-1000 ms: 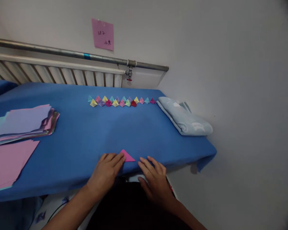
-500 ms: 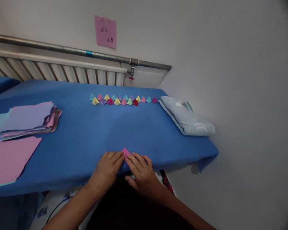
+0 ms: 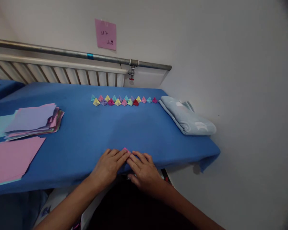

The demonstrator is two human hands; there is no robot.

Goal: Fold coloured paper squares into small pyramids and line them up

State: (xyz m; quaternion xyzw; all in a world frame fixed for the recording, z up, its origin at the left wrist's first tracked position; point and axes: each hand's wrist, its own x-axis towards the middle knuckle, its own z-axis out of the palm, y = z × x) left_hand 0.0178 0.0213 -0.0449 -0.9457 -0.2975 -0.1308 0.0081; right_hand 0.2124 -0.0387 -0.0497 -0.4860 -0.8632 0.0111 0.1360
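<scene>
A small folded piece of pink origami paper (image 3: 126, 149) lies at the front edge of the blue-covered table, mostly hidden under my fingers. My left hand (image 3: 111, 164) presses it down from the left, fingertips together on its top. From the right, the fingertips of my right hand (image 3: 143, 171) bear on the same paper, with the thumb bent below the table edge. The two hands' fingertips meet over the fold. Farther back stand two rows of small folded paper pieces (image 3: 117, 102) in several colours.
Stacks of purple paper (image 3: 33, 117) and pink paper (image 3: 14, 158) lie on the left of the blue cloth (image 3: 86, 127). A folded light-blue blanket (image 3: 189, 118) rests at the right by the wall. Behind the table run a radiator (image 3: 69, 75) and a metal pipe (image 3: 105, 58).
My left fingertips have slid right over the pink paper, so less of it shows. My right hand has shifted slightly right. The view has tilted a little.
</scene>
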